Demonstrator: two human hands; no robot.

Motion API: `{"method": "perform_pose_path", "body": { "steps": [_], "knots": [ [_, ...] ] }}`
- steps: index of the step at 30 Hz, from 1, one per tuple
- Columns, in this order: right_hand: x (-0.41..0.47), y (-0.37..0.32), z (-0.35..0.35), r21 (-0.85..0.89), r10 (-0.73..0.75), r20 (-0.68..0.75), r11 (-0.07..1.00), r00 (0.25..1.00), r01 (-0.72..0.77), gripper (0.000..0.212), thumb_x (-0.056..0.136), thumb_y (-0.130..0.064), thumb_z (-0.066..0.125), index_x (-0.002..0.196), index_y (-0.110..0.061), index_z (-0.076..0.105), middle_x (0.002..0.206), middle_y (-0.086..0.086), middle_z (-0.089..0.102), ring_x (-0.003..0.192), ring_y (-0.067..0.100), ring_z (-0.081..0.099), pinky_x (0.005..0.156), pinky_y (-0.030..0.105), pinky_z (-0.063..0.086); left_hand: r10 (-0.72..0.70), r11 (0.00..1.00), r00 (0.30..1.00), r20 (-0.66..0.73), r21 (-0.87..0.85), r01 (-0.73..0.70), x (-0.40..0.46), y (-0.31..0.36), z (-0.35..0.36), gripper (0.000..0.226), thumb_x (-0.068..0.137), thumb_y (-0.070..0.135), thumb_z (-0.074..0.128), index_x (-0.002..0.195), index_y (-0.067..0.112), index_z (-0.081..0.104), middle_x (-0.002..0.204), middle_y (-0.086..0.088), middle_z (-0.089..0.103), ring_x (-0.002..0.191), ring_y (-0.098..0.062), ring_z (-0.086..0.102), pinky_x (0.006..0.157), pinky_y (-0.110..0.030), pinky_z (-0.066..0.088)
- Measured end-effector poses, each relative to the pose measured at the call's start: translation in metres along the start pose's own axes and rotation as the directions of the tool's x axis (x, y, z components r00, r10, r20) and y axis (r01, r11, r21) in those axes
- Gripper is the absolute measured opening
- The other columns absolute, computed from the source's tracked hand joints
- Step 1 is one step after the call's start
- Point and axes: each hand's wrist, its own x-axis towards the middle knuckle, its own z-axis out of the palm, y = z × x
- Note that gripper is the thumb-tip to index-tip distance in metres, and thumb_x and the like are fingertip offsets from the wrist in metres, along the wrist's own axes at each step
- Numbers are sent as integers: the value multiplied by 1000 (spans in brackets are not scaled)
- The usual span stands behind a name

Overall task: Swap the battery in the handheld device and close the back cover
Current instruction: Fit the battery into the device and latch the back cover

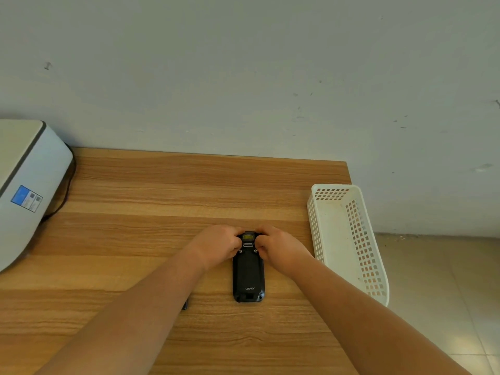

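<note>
Two hands: both on the far end of the handheld device (248, 269), which lies back-up, flat on the desk (151, 201), near its front-middle
white machine (24, 185): far left on desk, blue sticker (27, 198) with print too small to read; dark cable behind it
dark object (185, 304): small bit peeking from under the left forearm, maybe a battery, cannot tell
left hand (216, 246): grip curled around the device's top-left corner, fingertips at the latch area
device writing: "urovo" in pale letters near the lower end of the back cover; yellowish window at the top end, no text legible
right hand (281, 249): grip curled on the top-right corner, thumb near a screw
basket (349, 239): white, slotted, at desk's right edge, looks empty
risk 1: uneven thumb pressure could leave one side of the cover unlatched
risk 2: pushing on the far end could slide the device across the smooth desk
risk 3: forearm could knock the dark object off the desk
</note>
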Motion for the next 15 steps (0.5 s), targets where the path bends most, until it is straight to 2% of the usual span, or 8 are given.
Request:
{"method": "perform_pose_path", "body": {
  "steps": [8,12,15],
  "knots": [
    [0,-2,0,9,22,20,1000,1000,-22,29,97,-20,52,120,-8,64,137,7,50,108,26,58,91,34,50,38,983,996,84,178,-52,7,0,-4,26,99,18,50,116,5,65,140,-15,53,113,-29,60,85,-41,55],
    [-2,-2,0,6,32,13,999,999,-32,30,98,-22,50,121,-8,63,137,6,50,107,26,58,89,33,50,35,983,998,61,175,-45,10,2,-8,26,99,18,48,114,6,66,130,-12,60,105,-28,63,82,-41,56],
    [0,0,-1,-17,34,30,999,999,-34,29,99,-26,49,120,-11,63,133,5,52,103,24,59,88,35,52,-2,996,1000,23,84,0,5,3,-7,26,100,20,47,112,10,67,131,-4,59,102,-23,64,79,-37,55]
  ]
}}
